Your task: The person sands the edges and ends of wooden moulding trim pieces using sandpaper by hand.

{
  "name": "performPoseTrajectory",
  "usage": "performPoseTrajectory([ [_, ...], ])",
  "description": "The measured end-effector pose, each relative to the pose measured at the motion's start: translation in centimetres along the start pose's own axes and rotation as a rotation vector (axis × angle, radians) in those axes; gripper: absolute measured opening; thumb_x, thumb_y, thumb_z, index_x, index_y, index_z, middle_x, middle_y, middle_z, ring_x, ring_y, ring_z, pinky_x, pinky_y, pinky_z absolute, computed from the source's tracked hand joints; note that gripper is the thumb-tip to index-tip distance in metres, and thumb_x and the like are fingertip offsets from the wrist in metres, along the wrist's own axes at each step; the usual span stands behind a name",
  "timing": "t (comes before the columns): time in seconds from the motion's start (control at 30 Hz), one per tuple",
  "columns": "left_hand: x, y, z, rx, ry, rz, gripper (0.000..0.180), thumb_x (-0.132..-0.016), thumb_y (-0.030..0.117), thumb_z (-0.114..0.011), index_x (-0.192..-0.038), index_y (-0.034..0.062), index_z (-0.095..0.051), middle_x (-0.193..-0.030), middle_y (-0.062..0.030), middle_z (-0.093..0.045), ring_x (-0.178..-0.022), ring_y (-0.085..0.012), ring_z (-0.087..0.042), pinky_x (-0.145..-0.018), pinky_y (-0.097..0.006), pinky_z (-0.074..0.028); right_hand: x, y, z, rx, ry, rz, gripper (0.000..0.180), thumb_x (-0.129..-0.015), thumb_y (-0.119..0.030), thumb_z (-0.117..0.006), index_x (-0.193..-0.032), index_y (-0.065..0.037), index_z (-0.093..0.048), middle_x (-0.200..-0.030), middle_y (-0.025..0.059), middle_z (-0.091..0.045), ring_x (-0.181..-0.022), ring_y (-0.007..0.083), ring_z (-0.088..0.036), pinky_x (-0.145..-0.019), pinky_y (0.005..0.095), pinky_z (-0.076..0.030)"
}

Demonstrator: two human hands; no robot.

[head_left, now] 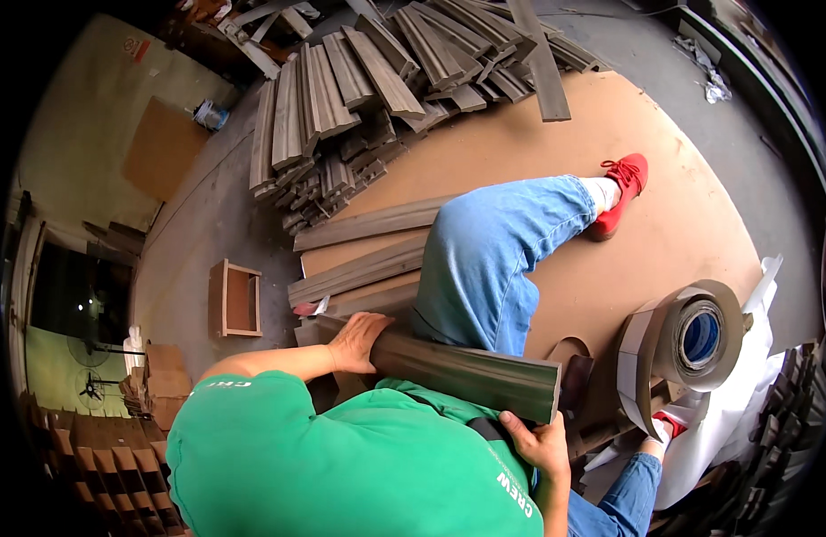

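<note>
A long grey-brown profiled wooden moulding (466, 369) lies across my lap, slanting down to the right. My left hand (357, 342) grips it near its left part, fingers bent against the wood. At its right end my right hand (540, 445) holds the lower corner, the thumb on the edge and the other fingers partly hidden. Right of that end stands a large roll of grey-brown strip (722, 336) with a blue core. A loose length of the strip hangs from the roll, near my lower foot. More mouldings (368, 224) lie beside my bent knee.
A big heap of similar mouldings (377, 72) covers the far side of the brown board (646, 233) on the floor. A small open wooden box (235, 300) stands at the left. White sheeting (726, 421) lies around the roll. Stacked pieces (108, 465) fill the lower left.
</note>
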State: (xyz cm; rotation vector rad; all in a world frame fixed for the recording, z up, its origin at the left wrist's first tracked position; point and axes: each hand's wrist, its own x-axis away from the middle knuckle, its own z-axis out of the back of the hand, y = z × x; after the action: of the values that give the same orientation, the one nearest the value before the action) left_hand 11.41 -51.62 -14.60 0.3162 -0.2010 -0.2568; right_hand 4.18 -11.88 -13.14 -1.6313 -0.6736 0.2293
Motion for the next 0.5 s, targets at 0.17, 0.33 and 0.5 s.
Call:
performPoseTrajectory([
  [0.17,0.5,0.1,0.2,0.001,0.009,0.068,0.089,-0.048,0.022,-0.079,-0.127,0.0004,-0.044,-0.112,-0.0199,-0.054,-0.104,-0.0379,-0.055,-0.091,-0.046,-0.042,0.0,0.7,-0.7,-0.039,0.106,0.06,0.015,-0.086,-0.009,-0.073,-0.095,0.002,-0.067,-0.084,0.0044,-0.068,-0.076,0.0101,-0.059,-0.07,0.0252,-0.049],
  [0.33,-2.3,4.3,8.7,0.088,0.115,0.106,0.087,-0.047,0.023,-0.079,-0.124,0.0016,-0.047,-0.109,-0.021,-0.058,-0.098,-0.0397,-0.058,-0.086,-0.042,-0.048,-0.9,-2.0,0.9,-0.311,0.054,0.122,0.02,-0.094,-0.018,-0.062,-0.092,0.001,-0.06,-0.072,0.0006,-0.056,-0.062,0.0065,-0.049,-0.057,0.0191,-0.038],
  [0.5,-5.7,3.1,12.5,0.447,0.489,0.336,0.087,-0.056,0.027,-0.082,-0.128,-0.0055,-0.045,-0.113,-0.0202,-0.061,-0.105,-0.0283,-0.059,-0.093,-0.035,-0.046,-1.5,-0.9,0.9,-0.192,0.262,0.06,0.012,-0.095,-0.012,-0.059,-0.089,-0.001,-0.062,-0.067,-0.0034,-0.053,-0.057,0.0032,-0.045,-0.052,0.018,-0.033],
])
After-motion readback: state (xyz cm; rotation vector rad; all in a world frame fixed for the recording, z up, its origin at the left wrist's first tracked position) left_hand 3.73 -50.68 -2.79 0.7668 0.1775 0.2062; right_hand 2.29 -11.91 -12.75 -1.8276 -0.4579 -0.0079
